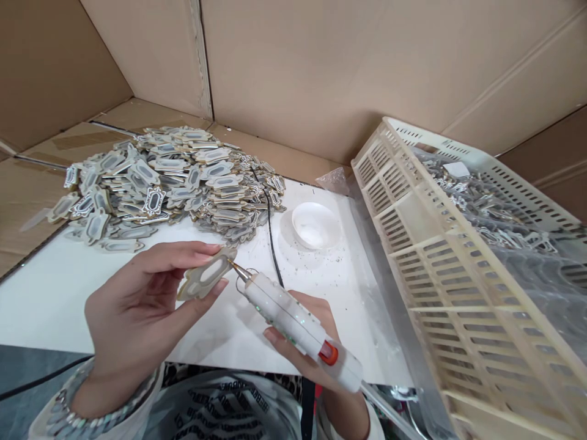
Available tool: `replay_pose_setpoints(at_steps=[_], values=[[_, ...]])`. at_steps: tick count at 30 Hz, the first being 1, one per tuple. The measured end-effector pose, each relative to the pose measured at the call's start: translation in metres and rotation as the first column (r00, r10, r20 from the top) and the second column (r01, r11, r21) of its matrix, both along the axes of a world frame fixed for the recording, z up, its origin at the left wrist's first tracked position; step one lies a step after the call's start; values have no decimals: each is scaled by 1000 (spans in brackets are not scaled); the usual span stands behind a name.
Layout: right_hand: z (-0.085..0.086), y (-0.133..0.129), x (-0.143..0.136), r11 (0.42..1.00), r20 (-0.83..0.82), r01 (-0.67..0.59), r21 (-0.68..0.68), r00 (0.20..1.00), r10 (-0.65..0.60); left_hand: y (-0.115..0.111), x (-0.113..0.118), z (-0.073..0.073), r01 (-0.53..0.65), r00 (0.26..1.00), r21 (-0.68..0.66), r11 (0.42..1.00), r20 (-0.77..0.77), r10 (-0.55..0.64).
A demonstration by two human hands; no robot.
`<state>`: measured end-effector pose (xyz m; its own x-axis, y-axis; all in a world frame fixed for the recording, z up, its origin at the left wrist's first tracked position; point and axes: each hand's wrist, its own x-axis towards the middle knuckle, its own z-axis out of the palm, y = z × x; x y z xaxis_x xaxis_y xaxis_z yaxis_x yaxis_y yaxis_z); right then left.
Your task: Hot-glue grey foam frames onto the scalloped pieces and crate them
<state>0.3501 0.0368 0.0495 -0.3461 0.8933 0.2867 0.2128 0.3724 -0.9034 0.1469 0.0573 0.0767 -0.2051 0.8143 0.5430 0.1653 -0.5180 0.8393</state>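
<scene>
Walls (348, 73): brown cardboard, standing at the back and sides. Table (46, 293): white top. Crate (440, 275): cream plastic, slotted, at the right; it held bagged metal parts (486, 195). Pile (169, 183): many grey pieces with scalloped edges, heaped at the table's rear left, a few with white scrollwork. Left hand (147, 299): beaded bracelets (103, 421) at the wrist; fingers pinched narrow on one piece. Right hand (316, 342): fingers closed round the tool, partly hidden by it. Tool (293, 315): white barrel, red switch (328, 352), pointed metal tip angled up-left to the held piece's right end. Bowl (315, 226): white, on the table between pile and crate. Cord (270, 238): black, running from the pile toward the tool. Piece (206, 276): grey, long recess, tilted, raised above the table in the left fingers.
</scene>
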Motion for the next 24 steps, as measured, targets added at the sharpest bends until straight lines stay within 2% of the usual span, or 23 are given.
replay_pose_setpoints(at_steps=[5,16,20,24], values=[[0,-1,0,998,-17,21,-53,1000,-22,1,-1,0,7,1000,13,1000,-2,-7],[2,1,0,1000,-16,3,-5,1000,-3,1,-2,-1,-31,999,-8,999,-21,31],[3,1,0,1000,-19,11,-15,1000,-11,1,-6,-2,-69,996,32,997,-55,71],[4,0,-1,996,-14,40,-75,999,-41,-1,-10,-1,-59,996,33,998,-72,62]])
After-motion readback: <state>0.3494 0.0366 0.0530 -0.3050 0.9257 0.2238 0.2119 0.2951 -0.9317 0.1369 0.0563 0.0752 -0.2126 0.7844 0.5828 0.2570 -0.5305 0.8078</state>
